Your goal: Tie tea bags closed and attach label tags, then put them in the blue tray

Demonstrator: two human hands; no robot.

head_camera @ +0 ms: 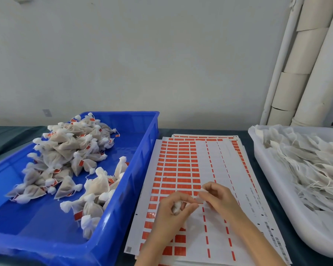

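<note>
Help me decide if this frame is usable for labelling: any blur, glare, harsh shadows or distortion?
Head view: soft, even light, only faint shadows; the left hand, right hand and the tea bag between them look slightly smeared; the blue tray has a mild sheen on its floor; the wide lens bows the tubes at right; small print on the label sheet is unreadable.

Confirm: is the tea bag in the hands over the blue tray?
No, the left hand and right hand hold the tea bag above the label sheet, beside the blue tray.
</note>
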